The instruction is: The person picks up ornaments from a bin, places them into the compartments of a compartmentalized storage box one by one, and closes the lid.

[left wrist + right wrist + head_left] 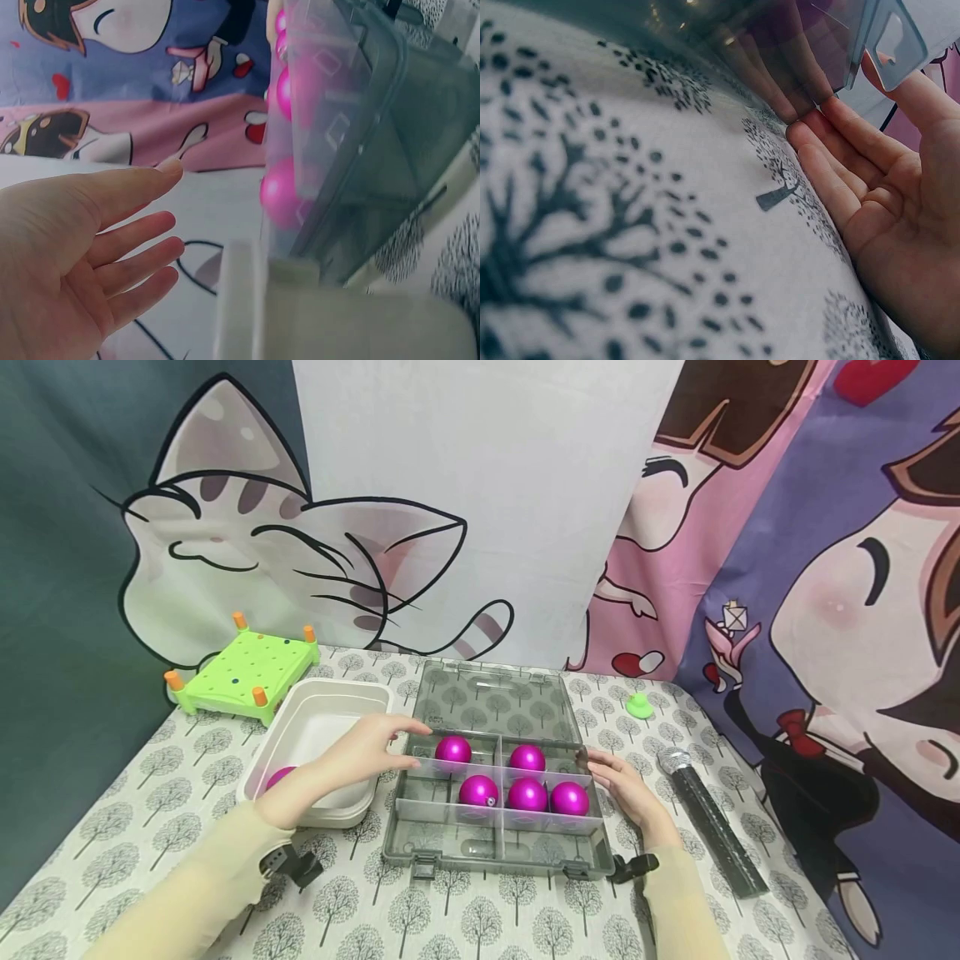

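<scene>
Head view: touching the divided box [495,863] with unclenched right hand [628,787], perhaps for steadiness; opposite, with left hand [354,755] relaxed, empty.

"What is the person wearing?"

"Something creamy, a bit yellow. The left sleeve [187,877] is long and plain."

"And the right sleeve [684,902]?"

"Same creamy colour. It's long and plain too."

"What's that black thing by the left wrist?"

"A left wrist gadget [288,864]. It's small and chunky, and it sticks out."

"Is there one on the other side?"

"Yes, a right wrist gadget [633,867]. It's black too, with a lumpy shape."

"What about the left grip [97,255]?"

"It's a bare hand, just like the right grip [900,180]."
</scene>
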Available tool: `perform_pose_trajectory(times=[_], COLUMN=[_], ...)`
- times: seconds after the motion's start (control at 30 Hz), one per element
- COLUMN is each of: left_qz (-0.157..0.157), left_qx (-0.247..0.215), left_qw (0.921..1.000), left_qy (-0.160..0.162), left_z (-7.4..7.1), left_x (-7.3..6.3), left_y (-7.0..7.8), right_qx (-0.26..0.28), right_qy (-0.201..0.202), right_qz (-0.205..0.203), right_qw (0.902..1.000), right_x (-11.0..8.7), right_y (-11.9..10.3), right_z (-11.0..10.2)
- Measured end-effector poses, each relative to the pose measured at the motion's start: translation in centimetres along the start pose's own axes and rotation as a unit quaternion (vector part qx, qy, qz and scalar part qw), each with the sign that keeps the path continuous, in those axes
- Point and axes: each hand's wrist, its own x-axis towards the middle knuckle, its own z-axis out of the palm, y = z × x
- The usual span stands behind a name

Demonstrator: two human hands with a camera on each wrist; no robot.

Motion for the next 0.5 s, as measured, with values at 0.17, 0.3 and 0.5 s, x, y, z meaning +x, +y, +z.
perform_pose_trajectory(times=[0.17,0.3,0.5], left_qz=[-0.003,-0.005,0.001], left_qx=[0.013,0.025,0.024], left_qw=[0.9996,0.9986,0.9978], left_qy=[0.024,0.046,0.062], left_z=[-1.2,-2.1,-3.3], left_x=[-1.1,-2.1,-3.3], left_y=[-1.0,-2.0,-3.5], right_qx=[-0.006,-0.003,-0.011], right_qy=[0.001,-0.001,-0.008], right_qz=[0.002,0.003,-0.003], right_qw=[1.0000,1.0000,0.9999], right_x=[-0.1,-0.4,-0.5], right_y=[-0.2,-0.6,-1.1], right_z=[0.1,0.3,0.4])
